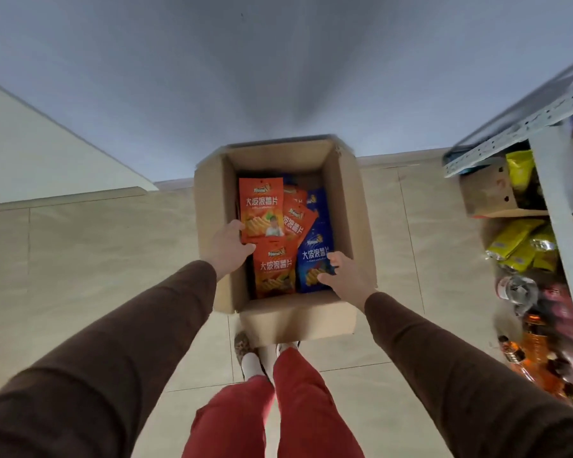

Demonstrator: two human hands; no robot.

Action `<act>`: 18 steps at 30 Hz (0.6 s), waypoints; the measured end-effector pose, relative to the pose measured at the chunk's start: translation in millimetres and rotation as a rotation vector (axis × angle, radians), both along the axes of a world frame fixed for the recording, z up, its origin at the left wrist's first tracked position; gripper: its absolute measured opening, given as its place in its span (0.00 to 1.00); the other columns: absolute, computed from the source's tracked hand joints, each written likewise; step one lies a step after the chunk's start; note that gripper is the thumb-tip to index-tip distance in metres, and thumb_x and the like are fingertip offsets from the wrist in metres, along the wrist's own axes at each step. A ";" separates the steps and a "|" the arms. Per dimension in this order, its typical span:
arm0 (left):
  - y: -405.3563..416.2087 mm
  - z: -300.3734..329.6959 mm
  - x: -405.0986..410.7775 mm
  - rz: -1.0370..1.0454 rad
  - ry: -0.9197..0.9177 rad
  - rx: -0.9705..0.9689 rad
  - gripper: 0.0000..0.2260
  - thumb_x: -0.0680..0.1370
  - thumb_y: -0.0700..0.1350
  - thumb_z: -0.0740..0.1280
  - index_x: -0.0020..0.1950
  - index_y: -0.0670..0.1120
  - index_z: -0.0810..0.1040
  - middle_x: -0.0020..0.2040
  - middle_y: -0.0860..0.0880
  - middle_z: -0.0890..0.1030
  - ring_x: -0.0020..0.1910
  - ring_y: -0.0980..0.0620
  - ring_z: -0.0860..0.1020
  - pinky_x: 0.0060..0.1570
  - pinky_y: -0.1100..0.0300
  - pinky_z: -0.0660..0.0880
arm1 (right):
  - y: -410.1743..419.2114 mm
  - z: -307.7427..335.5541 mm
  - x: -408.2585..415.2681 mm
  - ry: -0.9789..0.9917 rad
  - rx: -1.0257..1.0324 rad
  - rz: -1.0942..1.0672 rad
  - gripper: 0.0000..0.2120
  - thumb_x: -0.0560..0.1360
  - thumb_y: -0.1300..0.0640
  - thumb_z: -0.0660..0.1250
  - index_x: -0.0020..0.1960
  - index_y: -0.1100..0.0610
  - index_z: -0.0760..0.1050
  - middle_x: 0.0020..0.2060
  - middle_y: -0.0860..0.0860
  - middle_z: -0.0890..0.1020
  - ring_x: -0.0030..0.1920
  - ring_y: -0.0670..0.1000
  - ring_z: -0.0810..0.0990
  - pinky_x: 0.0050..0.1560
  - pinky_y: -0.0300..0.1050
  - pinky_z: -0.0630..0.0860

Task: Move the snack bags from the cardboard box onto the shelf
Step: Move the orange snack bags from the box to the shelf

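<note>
An open brown cardboard box (pixel 341 206) stands on the floor, flaps folded outward, holding flat snack bags. A glossy orange bag with white lettering (pixel 261 206) lies uppermost at the left — tilted up, its lower left corner pinched by the left hand (pixel 229 246). A second orange bag (pixel 274 271) lies below it, and more orange ones (pixel 295 219) overlap toward the middle. A dark blue bag with white lettering (pixel 315 256) lies along the right side, its lower edge gripped by the right hand (pixel 346 276). The white metal shelf (pixel 554 200) stands well apart to the right — already stocked with yellow-green packets (pixel 518 246)
</note>
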State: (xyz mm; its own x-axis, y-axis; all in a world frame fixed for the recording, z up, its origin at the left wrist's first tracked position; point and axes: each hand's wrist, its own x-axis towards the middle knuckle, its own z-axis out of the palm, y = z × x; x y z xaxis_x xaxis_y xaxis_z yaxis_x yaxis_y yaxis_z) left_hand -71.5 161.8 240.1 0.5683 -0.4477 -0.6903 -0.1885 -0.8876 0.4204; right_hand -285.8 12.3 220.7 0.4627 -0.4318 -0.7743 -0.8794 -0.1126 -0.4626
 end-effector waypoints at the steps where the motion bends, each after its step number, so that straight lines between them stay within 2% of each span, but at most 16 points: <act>1: -7.5 -22.6 7.3 0.036 0.022 0.005 0.21 0.81 0.46 0.68 0.72 0.45 0.68 0.63 0.46 0.76 0.56 0.47 0.76 0.49 0.58 0.72 | -0.7 -21.5 5.3 0.026 0.019 -0.009 0.26 0.80 0.54 0.70 0.74 0.55 0.67 0.70 0.54 0.75 0.68 0.54 0.75 0.62 0.45 0.76; 3: -23.7 -67.3 22.1 0.096 0.033 0.003 0.20 0.81 0.46 0.67 0.71 0.44 0.68 0.59 0.48 0.74 0.53 0.50 0.73 0.47 0.57 0.72 | -1.2 -67.1 14.8 0.075 0.067 -0.029 0.24 0.80 0.55 0.70 0.73 0.57 0.68 0.68 0.54 0.76 0.67 0.55 0.75 0.66 0.48 0.75; 5: -38.5 -114.9 38.9 0.113 -0.001 -0.004 0.19 0.79 0.47 0.68 0.69 0.44 0.70 0.59 0.47 0.76 0.52 0.51 0.73 0.49 0.55 0.73 | 0.6 -114.4 22.0 0.118 0.112 -0.077 0.23 0.79 0.56 0.71 0.71 0.59 0.70 0.65 0.54 0.78 0.64 0.56 0.77 0.66 0.49 0.75; 8: -53.8 -192.8 62.0 0.121 0.007 0.012 0.19 0.74 0.53 0.68 0.62 0.48 0.74 0.56 0.48 0.79 0.52 0.49 0.80 0.51 0.52 0.79 | 4.7 -192.1 28.6 0.167 0.161 -0.143 0.22 0.77 0.54 0.73 0.68 0.58 0.72 0.61 0.55 0.81 0.61 0.57 0.79 0.65 0.51 0.75; 10: -59.0 -239.8 73.8 0.132 0.018 0.018 0.18 0.73 0.53 0.66 0.61 0.48 0.75 0.54 0.49 0.80 0.50 0.48 0.81 0.49 0.52 0.81 | 10.6 -239.7 33.1 0.188 0.215 -0.209 0.23 0.77 0.53 0.73 0.69 0.58 0.72 0.63 0.54 0.79 0.63 0.57 0.78 0.66 0.52 0.75; 12: -64.6 -270.8 78.3 0.160 0.014 -0.008 0.16 0.75 0.51 0.65 0.62 0.48 0.75 0.54 0.51 0.80 0.51 0.50 0.80 0.51 0.54 0.79 | 18.8 -277.1 38.8 0.207 0.243 -0.278 0.27 0.77 0.53 0.73 0.73 0.59 0.70 0.66 0.54 0.77 0.65 0.57 0.77 0.66 0.50 0.73; 14: -67.8 -296.3 80.3 0.152 -0.004 -0.036 0.12 0.79 0.46 0.65 0.63 0.48 0.74 0.55 0.52 0.78 0.52 0.52 0.78 0.54 0.56 0.75 | 27.3 -306.8 44.4 0.209 0.258 -0.320 0.24 0.77 0.55 0.74 0.70 0.59 0.71 0.61 0.54 0.78 0.60 0.55 0.77 0.62 0.50 0.74; 16: -68.8 -324.2 82.9 0.154 -0.029 -0.056 0.15 0.80 0.46 0.66 0.67 0.49 0.72 0.61 0.51 0.77 0.59 0.51 0.76 0.60 0.56 0.72 | 35.8 -332.5 47.7 0.204 0.274 -0.348 0.21 0.77 0.57 0.74 0.66 0.59 0.72 0.57 0.51 0.78 0.56 0.54 0.77 0.58 0.48 0.73; 18: -70.1 -347.1 84.9 0.189 -0.047 -0.074 0.21 0.80 0.45 0.67 0.72 0.49 0.68 0.65 0.52 0.74 0.64 0.51 0.74 0.65 0.54 0.70 | 42.9 -356.8 48.9 0.193 0.299 -0.378 0.27 0.75 0.57 0.75 0.70 0.58 0.69 0.65 0.53 0.78 0.63 0.55 0.77 0.64 0.51 0.74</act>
State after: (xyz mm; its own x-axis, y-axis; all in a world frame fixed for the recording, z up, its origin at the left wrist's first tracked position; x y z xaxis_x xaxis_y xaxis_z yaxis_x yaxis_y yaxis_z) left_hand 13.4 91.8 -107.0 0.6776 -0.3786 -0.6305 -0.0428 -0.8761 0.4801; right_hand -236.9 55.1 -136.0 0.1534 -0.2882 -0.9452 -0.9057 0.3416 -0.2512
